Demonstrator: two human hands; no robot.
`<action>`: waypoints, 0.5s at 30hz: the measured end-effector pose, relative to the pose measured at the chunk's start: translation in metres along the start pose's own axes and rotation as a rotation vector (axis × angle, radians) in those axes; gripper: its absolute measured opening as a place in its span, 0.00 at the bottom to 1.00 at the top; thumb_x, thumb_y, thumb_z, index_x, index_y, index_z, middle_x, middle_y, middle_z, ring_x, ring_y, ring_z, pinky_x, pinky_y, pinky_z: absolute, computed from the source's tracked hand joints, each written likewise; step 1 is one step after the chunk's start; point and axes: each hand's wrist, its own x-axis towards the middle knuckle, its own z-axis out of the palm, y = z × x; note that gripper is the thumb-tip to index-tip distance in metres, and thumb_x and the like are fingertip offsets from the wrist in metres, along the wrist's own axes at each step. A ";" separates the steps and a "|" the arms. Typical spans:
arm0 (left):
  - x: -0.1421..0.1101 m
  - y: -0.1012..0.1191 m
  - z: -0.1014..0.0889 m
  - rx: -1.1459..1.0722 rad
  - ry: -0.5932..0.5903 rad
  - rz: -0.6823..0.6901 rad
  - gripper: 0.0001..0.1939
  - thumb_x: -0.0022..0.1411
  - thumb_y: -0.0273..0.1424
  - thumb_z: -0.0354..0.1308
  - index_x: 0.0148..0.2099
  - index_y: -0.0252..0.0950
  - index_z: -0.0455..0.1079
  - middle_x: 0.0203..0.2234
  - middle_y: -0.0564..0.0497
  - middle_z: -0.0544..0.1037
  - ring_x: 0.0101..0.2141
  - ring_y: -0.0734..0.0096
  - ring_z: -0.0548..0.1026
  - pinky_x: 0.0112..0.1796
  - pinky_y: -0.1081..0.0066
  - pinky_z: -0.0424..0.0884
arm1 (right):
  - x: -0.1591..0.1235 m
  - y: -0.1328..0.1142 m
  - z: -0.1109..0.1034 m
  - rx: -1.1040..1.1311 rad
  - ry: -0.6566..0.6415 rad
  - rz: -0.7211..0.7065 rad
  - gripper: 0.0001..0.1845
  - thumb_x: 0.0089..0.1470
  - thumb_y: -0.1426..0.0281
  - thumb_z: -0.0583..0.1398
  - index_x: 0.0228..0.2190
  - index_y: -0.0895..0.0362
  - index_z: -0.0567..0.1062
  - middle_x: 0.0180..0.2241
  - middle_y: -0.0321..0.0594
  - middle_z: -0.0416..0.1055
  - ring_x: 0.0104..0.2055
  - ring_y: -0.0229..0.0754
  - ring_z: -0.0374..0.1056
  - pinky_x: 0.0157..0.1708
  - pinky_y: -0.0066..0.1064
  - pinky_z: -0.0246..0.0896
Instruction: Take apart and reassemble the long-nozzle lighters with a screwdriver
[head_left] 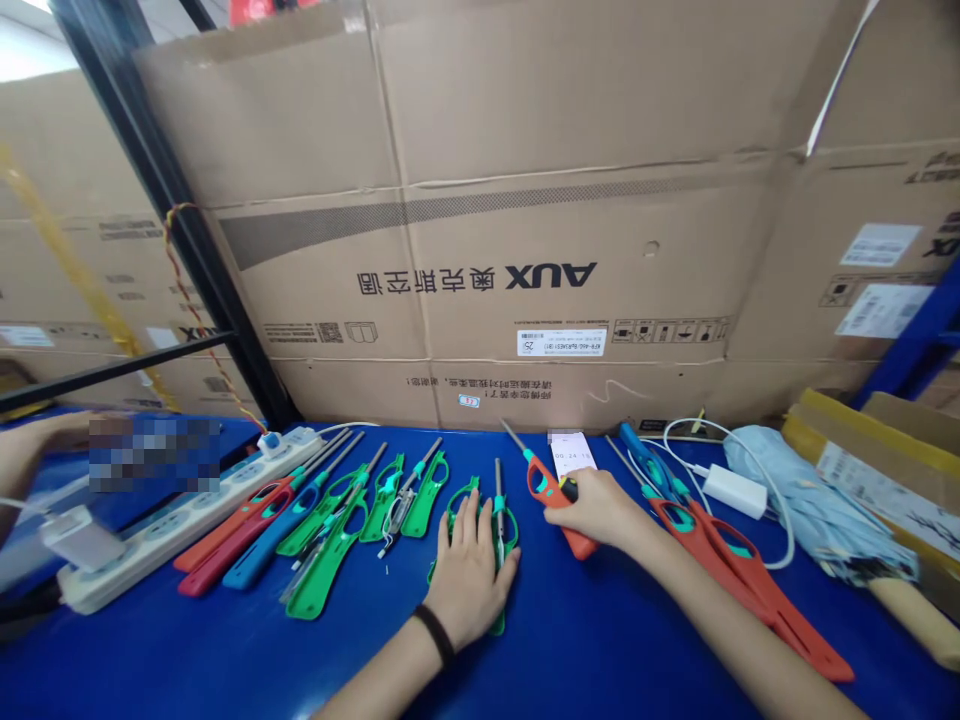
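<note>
My left hand (472,575), a dark band at its wrist, lies with fingers stretched over an opened green lighter (511,530) and partly hides it. My right hand (596,510) is closed around an orange long-nosed lighter (577,543) whose metal tube points up and left. A small black and yellow object (568,488) shows by its fingertips; its kind is unclear. Behind that hand a phone (574,455) displays a timer. Left of my left hand are several opened green lighter shells (322,570) with their inner parts showing.
Whole red and blue lighters (266,545) lie beside a white power strip (195,510) on the blue table (375,650). More orange lighters (765,590), a white charger (735,490) and a folded umbrella (810,500) are at right. Cardboard (480,220) stands behind. Another person's arm (45,440) reaches in at left.
</note>
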 end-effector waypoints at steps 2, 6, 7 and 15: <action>0.014 0.000 0.003 -0.061 0.072 -0.002 0.32 0.63 0.40 0.47 0.63 0.22 0.55 0.63 0.30 0.51 0.62 0.46 0.51 0.59 0.44 0.45 | -0.012 0.003 -0.008 0.041 0.025 -0.028 0.10 0.40 0.66 0.61 0.16 0.56 0.66 0.18 0.35 0.65 0.22 0.37 0.59 0.21 0.27 0.47; 0.046 -0.006 0.009 -0.114 0.134 -0.016 0.31 0.63 0.39 0.47 0.62 0.21 0.55 0.62 0.28 0.52 0.62 0.44 0.51 0.59 0.45 0.43 | -0.032 0.007 -0.015 0.121 0.020 -0.047 0.08 0.43 0.65 0.60 0.23 0.57 0.73 0.22 0.37 0.72 0.26 0.41 0.65 0.25 0.28 0.53; 0.054 -0.008 0.011 -0.130 0.145 -0.017 0.31 0.63 0.39 0.48 0.61 0.22 0.56 0.62 0.28 0.53 0.62 0.44 0.51 0.59 0.45 0.43 | -0.036 0.008 -0.014 0.141 0.012 -0.043 0.08 0.43 0.65 0.60 0.26 0.57 0.74 0.23 0.38 0.73 0.27 0.43 0.67 0.26 0.28 0.55; 0.066 -0.018 -0.003 -0.168 0.188 0.002 0.35 0.63 0.46 0.46 0.63 0.25 0.53 0.62 0.30 0.52 0.63 0.44 0.46 0.59 0.44 0.33 | -0.049 0.013 0.018 0.225 -0.065 0.000 0.26 0.41 0.72 0.61 0.46 0.59 0.71 0.28 0.39 0.77 0.30 0.44 0.71 0.31 0.29 0.61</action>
